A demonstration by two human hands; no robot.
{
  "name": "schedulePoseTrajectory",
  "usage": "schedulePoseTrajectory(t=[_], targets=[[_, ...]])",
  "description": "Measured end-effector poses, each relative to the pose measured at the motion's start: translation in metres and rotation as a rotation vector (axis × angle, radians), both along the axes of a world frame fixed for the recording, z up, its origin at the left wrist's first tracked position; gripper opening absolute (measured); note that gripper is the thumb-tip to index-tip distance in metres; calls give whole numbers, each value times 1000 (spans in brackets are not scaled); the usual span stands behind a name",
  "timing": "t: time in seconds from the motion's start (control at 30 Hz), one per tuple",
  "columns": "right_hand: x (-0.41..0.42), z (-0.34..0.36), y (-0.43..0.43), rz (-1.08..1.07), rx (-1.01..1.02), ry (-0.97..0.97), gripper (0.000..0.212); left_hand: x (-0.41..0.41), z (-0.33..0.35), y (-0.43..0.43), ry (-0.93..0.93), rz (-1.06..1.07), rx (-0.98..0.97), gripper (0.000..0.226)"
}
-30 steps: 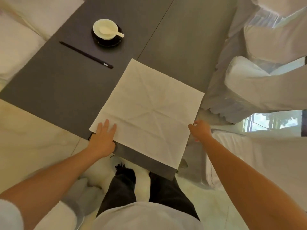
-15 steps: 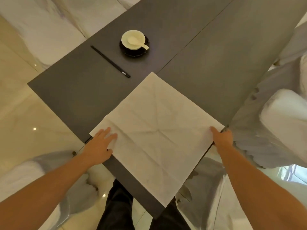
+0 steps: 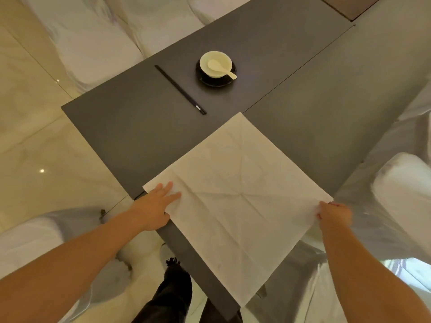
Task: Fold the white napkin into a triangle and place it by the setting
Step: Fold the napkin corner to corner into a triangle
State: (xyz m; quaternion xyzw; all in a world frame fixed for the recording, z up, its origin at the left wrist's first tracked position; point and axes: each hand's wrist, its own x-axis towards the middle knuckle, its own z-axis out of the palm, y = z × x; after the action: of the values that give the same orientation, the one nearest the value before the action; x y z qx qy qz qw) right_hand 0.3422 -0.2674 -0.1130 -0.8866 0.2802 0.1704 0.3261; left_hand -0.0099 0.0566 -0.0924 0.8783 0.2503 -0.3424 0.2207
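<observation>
Two hands meet the white napkin (image 3: 238, 201), spread flat as a diamond at the dark surface (image 3: 121, 136) corner. The left hand (image 3: 155, 209) presses its nine o'clock corner, fingers flat; the right hand (image 3: 334, 215) pinches the three o'clock corner. Chopsticks (image 3: 180, 89) and bowl (image 3: 215, 64) lie toward twelve o'clock.

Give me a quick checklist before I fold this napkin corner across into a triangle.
1. Napkin spread flat in one layer: ok.
2. Left hand pressing its corner down: ok.
3. Right hand pinching the opposite corner: ok.
4. Napkin fully on the table: not ok, the near corner overhangs the edge.
5. Chopsticks and bowl clear of the fold: ok.
6. Corners will meet squarely: cannot tell.
</observation>
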Motion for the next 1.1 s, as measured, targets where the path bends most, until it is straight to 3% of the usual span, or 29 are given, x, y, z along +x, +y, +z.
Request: schedulePoseTrajectory(t=[0.17, 0.3, 0.47, 0.57, 0.7, 0.8, 0.87, 0.93, 1.0, 1.1], targets=[[-23, 10, 11, -67, -32, -87, 29, 2, 6, 10, 58, -109, -13, 74], [-42, 58, 43, -11, 188, -196, 14, 2, 11, 16, 61, -166, -17, 75], [-88, 122, 96, 296, 375, -304, 7, -9, 12, 18, -33, -106, -40, 77], [-129, 138, 132, 522, 388, -335, 16, -16, 8, 20, -171, 115, -114, 68], [-187, 131, 181, 784, 363, -433, 18, -7, 19, 15, -439, 515, -156, 41], [-231, 118, 214, 1016, 251, -373, 20, 15, 49, 16, -441, 1052, -594, 54], [-257, 110, 229, 1140, 218, -355, 25, 24, 63, 23, -376, 1270, -933, 56], [-278, 103, 239, 1270, 187, -356, 25, 24, 66, 29, -391, 1243, -1018, 44], [-289, 98, 244, 1358, 141, -346, 25, 20, 60, 35, -424, 1179, -901, 25], [-294, 90, 238, 1365, 55, -248, 35, 14, 48, 42, -421, 1221, -743, 25]])
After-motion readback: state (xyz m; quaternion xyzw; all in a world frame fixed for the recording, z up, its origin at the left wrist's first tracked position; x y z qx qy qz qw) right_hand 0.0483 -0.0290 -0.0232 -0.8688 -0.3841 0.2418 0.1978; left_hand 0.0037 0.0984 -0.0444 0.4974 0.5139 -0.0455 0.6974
